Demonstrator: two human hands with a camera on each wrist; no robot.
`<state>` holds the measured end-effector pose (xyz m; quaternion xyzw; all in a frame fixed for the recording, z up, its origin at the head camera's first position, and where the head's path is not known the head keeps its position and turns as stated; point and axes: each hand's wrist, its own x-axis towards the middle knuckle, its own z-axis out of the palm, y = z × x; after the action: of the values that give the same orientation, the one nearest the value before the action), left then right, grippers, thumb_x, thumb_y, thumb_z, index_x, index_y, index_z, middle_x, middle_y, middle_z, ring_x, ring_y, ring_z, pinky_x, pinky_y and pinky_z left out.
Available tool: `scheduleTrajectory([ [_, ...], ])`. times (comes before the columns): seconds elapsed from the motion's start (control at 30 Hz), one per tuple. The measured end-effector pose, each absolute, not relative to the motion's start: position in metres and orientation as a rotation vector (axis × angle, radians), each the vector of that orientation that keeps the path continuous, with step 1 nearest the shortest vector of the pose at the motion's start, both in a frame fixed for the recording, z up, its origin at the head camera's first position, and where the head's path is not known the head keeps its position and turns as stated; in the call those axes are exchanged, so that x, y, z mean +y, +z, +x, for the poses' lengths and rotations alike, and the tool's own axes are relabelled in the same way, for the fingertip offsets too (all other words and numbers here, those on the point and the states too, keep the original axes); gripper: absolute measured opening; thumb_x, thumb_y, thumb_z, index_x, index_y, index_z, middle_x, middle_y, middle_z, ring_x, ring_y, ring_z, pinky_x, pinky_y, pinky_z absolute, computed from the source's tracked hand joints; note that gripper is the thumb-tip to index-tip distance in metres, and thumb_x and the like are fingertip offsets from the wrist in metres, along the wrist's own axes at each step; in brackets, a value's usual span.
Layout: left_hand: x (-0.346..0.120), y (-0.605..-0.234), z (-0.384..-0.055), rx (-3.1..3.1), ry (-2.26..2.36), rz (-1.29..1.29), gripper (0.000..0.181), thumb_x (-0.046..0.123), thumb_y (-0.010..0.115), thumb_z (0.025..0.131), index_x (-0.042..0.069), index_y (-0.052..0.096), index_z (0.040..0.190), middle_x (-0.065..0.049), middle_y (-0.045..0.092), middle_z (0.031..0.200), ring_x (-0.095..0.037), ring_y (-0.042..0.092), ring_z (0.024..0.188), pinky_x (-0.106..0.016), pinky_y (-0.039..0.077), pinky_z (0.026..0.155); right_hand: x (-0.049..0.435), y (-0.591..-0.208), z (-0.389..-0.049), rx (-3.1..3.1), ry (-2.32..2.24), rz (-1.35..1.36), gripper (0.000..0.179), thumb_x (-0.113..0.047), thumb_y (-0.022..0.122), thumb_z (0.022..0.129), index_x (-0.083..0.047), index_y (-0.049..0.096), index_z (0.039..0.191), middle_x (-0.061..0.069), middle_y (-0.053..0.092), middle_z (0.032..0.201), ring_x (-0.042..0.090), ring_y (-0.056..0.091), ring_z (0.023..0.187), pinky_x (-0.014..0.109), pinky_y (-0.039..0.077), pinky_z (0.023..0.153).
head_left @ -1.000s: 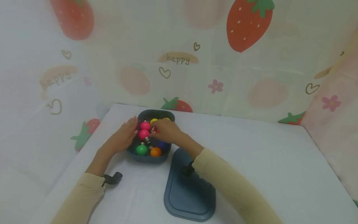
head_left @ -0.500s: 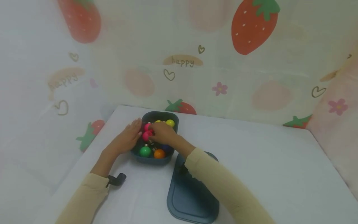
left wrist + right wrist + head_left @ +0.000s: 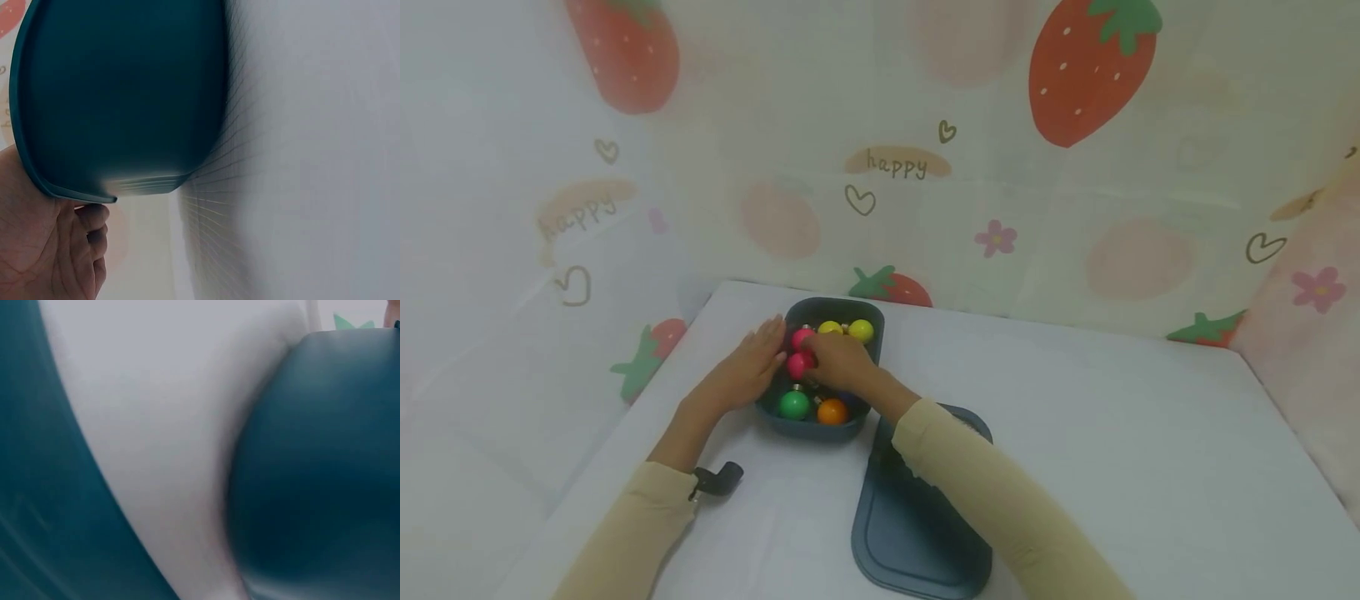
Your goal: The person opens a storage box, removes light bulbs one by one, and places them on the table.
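Note:
A dark blue box (image 3: 816, 430) holds several round coloured bulbs with silver caps: pink (image 3: 803, 338), green (image 3: 794, 405), orange (image 3: 832, 412) and yellow (image 3: 861, 331). My left hand (image 3: 747, 367) rests along the box's left rim, fingers extended; in the left wrist view its palm (image 3: 37, 250) lies against the rim. My right hand (image 3: 842, 360) reaches into the box from the right. Its curled fingers and thumb pinch the right side of the lower pink bulb (image 3: 800, 365). The right hand covers the middle of the box and partly hides a blue bulb (image 3: 850, 398).
A dark blue lid (image 3: 917, 533) lies on the white table (image 3: 1112, 450) in front of the box, partly under my right forearm (image 3: 1000, 492). A strawberry-printed cloth (image 3: 985, 192) hangs behind the table. Each wrist wears a camera, the left one (image 3: 721, 479) black.
My right hand has shifted left inside the box, over to the pink bulbs; the red, silver-capped thing at its fingers is now out of sight. The left hand stays at the rim. The view has shifted slightly.

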<state>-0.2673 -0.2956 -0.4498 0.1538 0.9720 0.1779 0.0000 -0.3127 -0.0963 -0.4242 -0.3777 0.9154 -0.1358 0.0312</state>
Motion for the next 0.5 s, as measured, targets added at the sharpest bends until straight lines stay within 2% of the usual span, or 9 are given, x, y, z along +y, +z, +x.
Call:
scheduleTrajectory([
  [0.3,-0.2961,-0.4494,-0.2673,3.049,0.575,0.477,0.065,0.030,0.040,0.110,0.000,0.012,0.161,-0.017,0.013,0.168,-0.032,0.009,0.156,-0.053,0.008,0.125,-0.0972,-0.4265,-0.3097,2.846,-0.431,-1.126,0.034,-0.033,0.078,0.091,-0.015,0.068,0.120,-0.003,0.073,0.105,0.013,0.063,0.090,0.027,0.056,0.083],
  [0.5,-0.2954,-0.4499,-0.2676,3.051,0.577,0.468,0.065,0.031,0.040,0.110,0.000,0.014,0.161,-0.017,0.015,0.168,-0.032,0.010,0.156,-0.053,0.009,0.125,-0.0957,-0.4291,-0.3102,2.859,-0.454,-1.120,0.035,-0.034,0.078,0.091,-0.015,0.069,0.119,-0.004,0.073,0.103,0.013,0.063,0.089,0.025,0.055,0.082],
])
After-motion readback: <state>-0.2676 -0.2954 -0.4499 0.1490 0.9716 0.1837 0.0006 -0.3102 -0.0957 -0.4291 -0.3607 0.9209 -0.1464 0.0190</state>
